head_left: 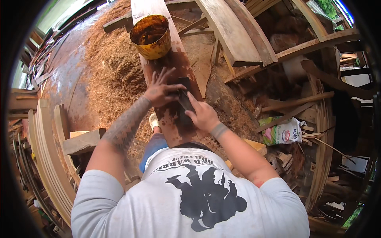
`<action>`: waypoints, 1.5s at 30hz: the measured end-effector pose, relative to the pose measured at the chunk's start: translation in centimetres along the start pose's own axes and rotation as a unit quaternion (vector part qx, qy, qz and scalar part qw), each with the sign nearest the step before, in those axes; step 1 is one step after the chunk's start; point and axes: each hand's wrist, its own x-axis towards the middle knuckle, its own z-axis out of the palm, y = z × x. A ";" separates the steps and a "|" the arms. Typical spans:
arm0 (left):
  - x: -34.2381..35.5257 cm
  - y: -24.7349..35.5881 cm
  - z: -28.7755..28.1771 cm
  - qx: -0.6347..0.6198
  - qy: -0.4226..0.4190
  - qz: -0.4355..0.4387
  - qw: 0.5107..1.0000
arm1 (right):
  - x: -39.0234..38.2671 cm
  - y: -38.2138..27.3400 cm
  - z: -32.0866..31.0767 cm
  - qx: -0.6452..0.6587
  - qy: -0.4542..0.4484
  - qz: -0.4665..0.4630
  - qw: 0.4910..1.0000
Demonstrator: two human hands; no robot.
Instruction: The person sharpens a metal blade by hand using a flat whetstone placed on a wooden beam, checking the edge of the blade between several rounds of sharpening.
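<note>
Here, my right fingers (193, 100) hold the side of a dark block (185, 102) on the stained reddish board (168, 127), while my left fingers (163, 74) spread wide, one reaching across onto the block; beyond them stands a yellow bucket (156, 49).

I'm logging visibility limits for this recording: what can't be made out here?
All in the head view:
- Dark block: underside faces away from the camera.
- Right hand: some fingers hidden behind the hand itself.
- Wooden board: far end cut off by the top edge.
- Yellow container: amount inside unclear, its near wall and dark staining obscuring the bottom.
</note>
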 end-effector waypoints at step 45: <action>-6.1 5.1 3.7 -0.108 0.018 -0.033 0.993 | -4.1 0.2 -2.3 -0.034 -0.100 0.020 0.994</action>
